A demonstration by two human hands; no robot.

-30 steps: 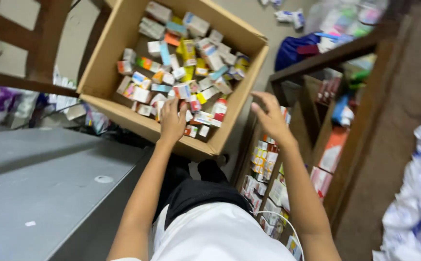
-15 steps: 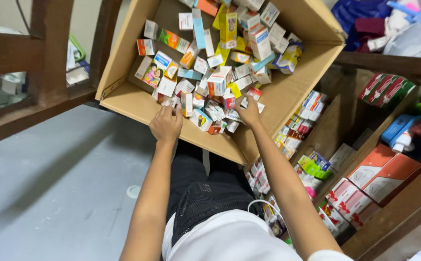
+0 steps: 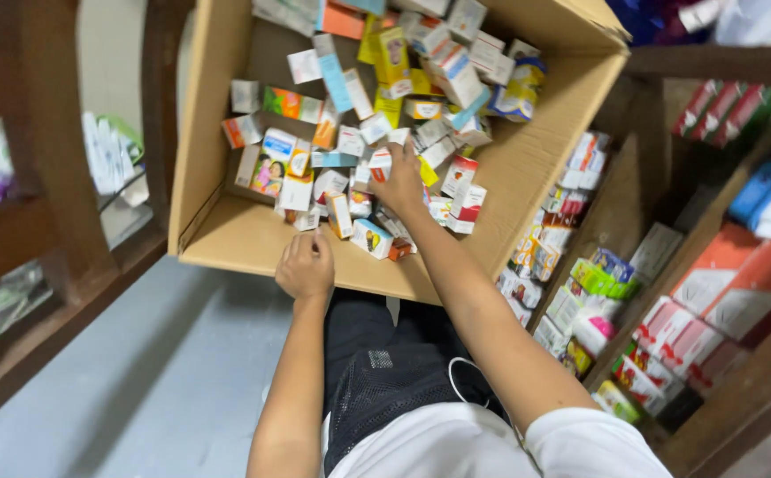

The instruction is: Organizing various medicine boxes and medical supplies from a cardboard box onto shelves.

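Note:
A large open cardboard box (image 3: 226, 239) rests on my lap, filled with several small colourful medicine cartons (image 3: 376, 115). My left hand (image 3: 306, 265) grips the box's near flap edge, fingers curled over the cardboard. My right hand (image 3: 400, 180) reaches inside the box, its fingers spread over the loose cartons in the middle, touching a white-and-red carton; I cannot tell whether it grasps one.
Wooden shelves (image 3: 668, 265) on the right hold rows of packed cartons. A dark wooden frame (image 3: 49, 221) stands at the left with papers behind it. Grey floor (image 3: 138, 389) lies below left. My black trousers and white shirt are at the bottom.
The view has come closer to the box. My right hand has moved from the box's rim into the cartons. My left hand has slid down to the near flap edge.

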